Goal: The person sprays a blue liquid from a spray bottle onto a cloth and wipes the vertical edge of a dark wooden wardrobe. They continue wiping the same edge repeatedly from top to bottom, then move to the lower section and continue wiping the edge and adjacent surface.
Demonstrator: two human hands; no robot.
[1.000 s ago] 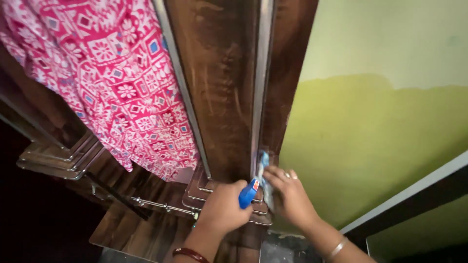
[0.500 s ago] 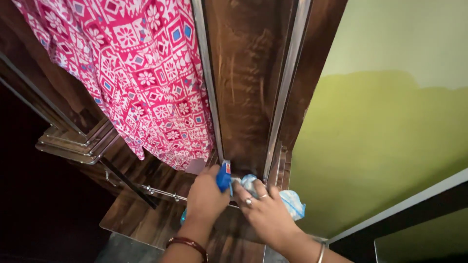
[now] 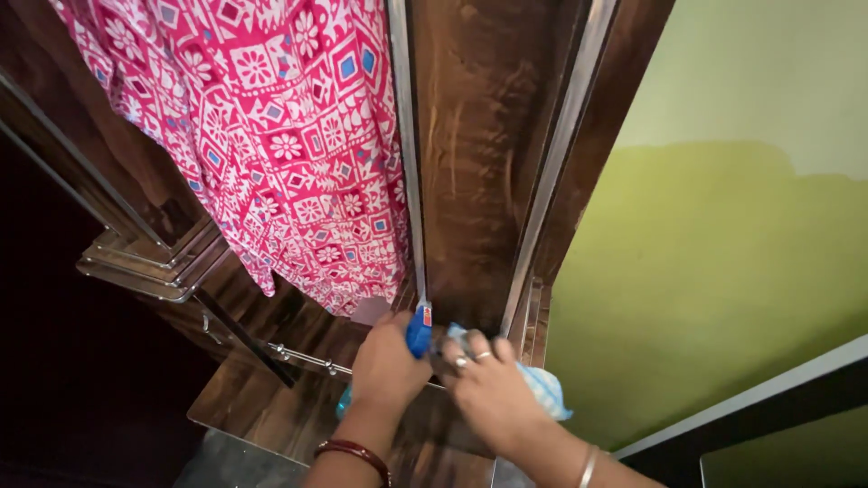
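Note:
My left hand (image 3: 387,364) grips a blue spray bottle (image 3: 419,331), whose nozzle head sticks up above my fingers against the dark wooden panel (image 3: 470,154). My right hand (image 3: 488,390) presses a light blue cloth (image 3: 542,384) onto the lower part of the same panel, just right of the bottle. Both hands sit side by side and nearly touch. A ring shows on my right hand, and each wrist wears a bangle.
A pink and white patterned cloth (image 3: 280,136) hangs at the upper left over the wooden furniture. Metal trim strips (image 3: 561,154) run along the panel. A metal rail (image 3: 298,355) lies left of my hands. A green wall (image 3: 723,253) fills the right side.
My hands moved left along the panel's lower edge, from the right metal strip towards the left one. The cloth now lies under my right palm. The view shifted slightly.

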